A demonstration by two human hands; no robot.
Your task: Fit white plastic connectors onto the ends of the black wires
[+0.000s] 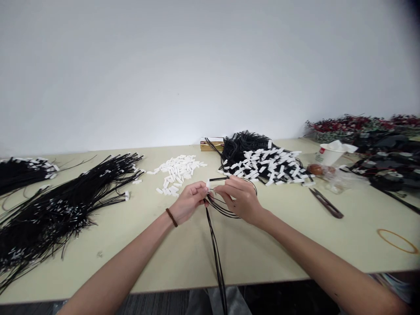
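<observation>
Near the middle of the table, my left hand (191, 200) pinches a small white connector (208, 185) and the black wires (215, 245) by it. Those wires hang down past the table's front edge, and some loop to the right. Close beside the connector, my right hand (241, 197) has its thumb and fingertips pressed together on a thin black wire. The exact tip of that wire is too small to make out. Behind my left hand lies a pile of loose white connectors (179, 169).
Black wire bundles (75, 197) cover the left side. Wires with white connectors (269, 164) are heaped behind my right hand. At right are snips (326, 203), a paper cup (327, 154), a plastic bag (343, 180) and a yellow band (397, 241).
</observation>
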